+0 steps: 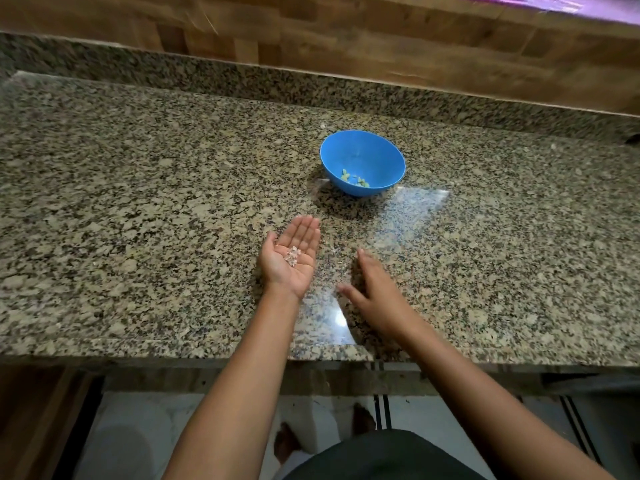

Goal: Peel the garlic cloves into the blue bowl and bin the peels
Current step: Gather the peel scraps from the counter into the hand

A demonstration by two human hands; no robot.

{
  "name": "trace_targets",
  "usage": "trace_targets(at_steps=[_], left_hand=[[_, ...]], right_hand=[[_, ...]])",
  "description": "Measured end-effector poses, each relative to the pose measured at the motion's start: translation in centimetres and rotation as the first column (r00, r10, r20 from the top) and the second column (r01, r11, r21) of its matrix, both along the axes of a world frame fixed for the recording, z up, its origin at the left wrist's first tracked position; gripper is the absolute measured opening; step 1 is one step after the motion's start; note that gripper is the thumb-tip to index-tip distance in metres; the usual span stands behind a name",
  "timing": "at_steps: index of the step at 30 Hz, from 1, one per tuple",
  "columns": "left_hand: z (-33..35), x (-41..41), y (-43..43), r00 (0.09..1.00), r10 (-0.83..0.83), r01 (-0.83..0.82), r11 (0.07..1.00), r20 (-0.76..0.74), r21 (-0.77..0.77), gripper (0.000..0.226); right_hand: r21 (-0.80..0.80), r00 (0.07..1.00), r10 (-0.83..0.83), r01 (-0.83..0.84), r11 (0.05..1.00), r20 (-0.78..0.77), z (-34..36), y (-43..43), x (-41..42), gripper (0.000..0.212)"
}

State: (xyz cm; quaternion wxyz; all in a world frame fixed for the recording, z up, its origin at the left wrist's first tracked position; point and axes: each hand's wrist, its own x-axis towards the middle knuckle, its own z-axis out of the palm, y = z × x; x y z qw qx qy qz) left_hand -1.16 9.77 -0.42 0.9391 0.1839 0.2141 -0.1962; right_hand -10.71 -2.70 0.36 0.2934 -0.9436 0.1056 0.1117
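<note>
Blue plastic marks the blue bowl (360, 152), which stands upright on the speckled granite surface (138, 202), a little right of the frame's centre. A few pale peeled garlic cloves (354, 178) lie in its bottom, toward the near side. Below and left of the bowl, near but apart from it, the left hand (277, 268) is held palm up with its fingers straight and close together, flat and open. A small heap of thin whitish peels (293, 255) rests in the hollow of that palm. Just right of it, with a gap between the two, the right hand (375, 292) is palm down over the surface, fingers stretched out and thumb spread toward the left hand, holding nothing. It is blurred, and whether it touches the stone cannot be told. Tiny pale flecks lie on the surface between the hands. A bright glare patch shines on the granite below the bowl. Along the top of the frame runs a wood-patterned wall (346, 36). At the bottom edge, beneath the surface's front lip, two bare feet (287, 441) stand on a light floor.
</note>
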Motion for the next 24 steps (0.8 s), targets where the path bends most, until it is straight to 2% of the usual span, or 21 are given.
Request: trace_targets(at_steps=[3,8,14,18,24], left_hand=[[0.0,0.7,0.5,1.0,0.011,-0.011,1.0,0.007,-0.007,0.056],[0.0,1.6,0.9,1.0,0.022,-0.022,0.999,0.001,-0.043,0.057],[0.1,2.3,0.8,1.0,0.023,-0.022,0.999,0.012,-0.032,0.058],[0.0,1.6,0.9,1.0,0.018,-0.018,0.999,0.02,-0.033,0.058],[0.1,0.1,0.6,0.999,0.039,-0.038,0.999,0.008,-0.022,0.057]], right_hand=[[-0.232,0.994,0.064,-0.084,0.969,-0.091,-1.5,1.0,-0.2,0.09],[-0.364,0.994,0.098,-0.108,0.925,-0.046,-2.4,2.1,2.5,0.084],[-0.367,0.973,0.214,-0.17,0.915,0.083,-2.9,2.0,6.8,0.058],[-0.219,0.934,0.231,-0.174,0.96,0.271,-2.4,1.1,5.4,0.043],[-0.181,0.92,0.224,-0.172,0.968,0.322,-0.8,0.1,2.2,0.035]])
